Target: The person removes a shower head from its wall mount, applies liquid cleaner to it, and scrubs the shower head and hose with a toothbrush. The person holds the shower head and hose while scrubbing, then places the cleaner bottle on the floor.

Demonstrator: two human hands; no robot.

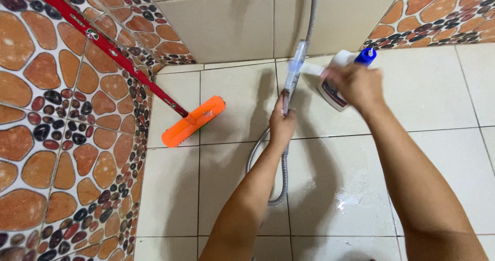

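Over the wet floor (350, 194), your left hand (281, 127) gripped the shower head (294, 73); your right hand (358, 86) clutched the bottle (335, 88). Cleaner could have slicked your grip, letting the hose (268, 189) drop.

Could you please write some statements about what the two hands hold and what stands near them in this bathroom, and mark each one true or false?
1. The left hand grips a shower head handle joined to a metal hose. True.
2. The right hand holds a green sponge. False: it holds a white bottle with a blue cap.
3. An orange brush head on a red stick rests on the floor. True.
4. The brush is in the left hand. False: no hand touches it.
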